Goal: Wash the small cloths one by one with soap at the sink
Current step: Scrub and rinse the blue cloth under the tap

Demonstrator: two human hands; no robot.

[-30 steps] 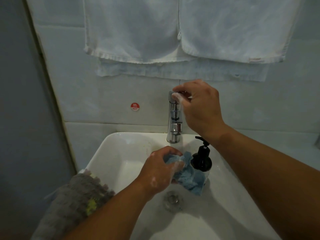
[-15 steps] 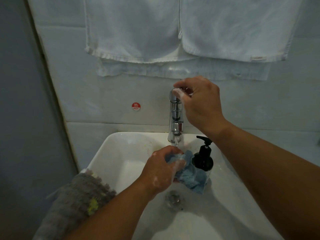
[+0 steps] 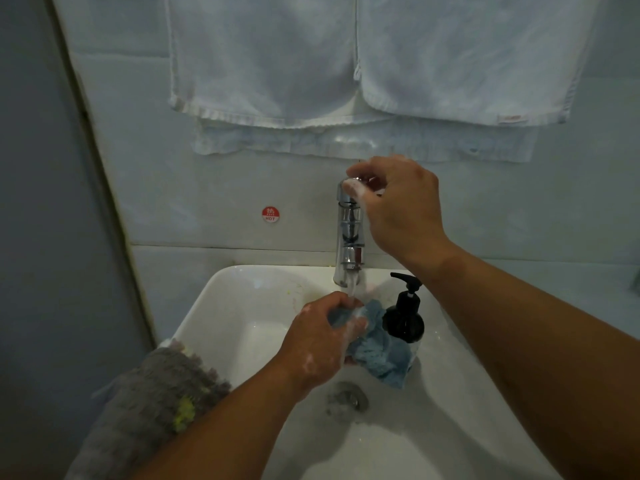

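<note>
left hand (image 3: pixel 320 341) grips blue cloth (image 3: pixel 375 355) under running water | right hand (image 3: pixel 398 206) fingers curled round tap (image 3: pixel 349 237) top

Two hands are in view, the left hand (image 3: pixel 320 344) and the right hand (image 3: pixel 401 209). There are two small cloths: one blue cloth (image 3: pixel 381 355) and one grey cloth (image 3: pixel 149 403). There is one sink (image 3: pixel 221 282), with one tap (image 3: pixel 350 244) and one drain (image 3: pixel 348 400), and one black pump bottle (image 3: pixel 403 317). Two white towels hang above, the left towel (image 3: pixel 263 57) and the right towel (image 3: pixel 467 53), with one paler strip of cloth (image 3: pixel 346 142) below them. One round red sticker (image 3: pixel 270 214) completes the count.
</note>
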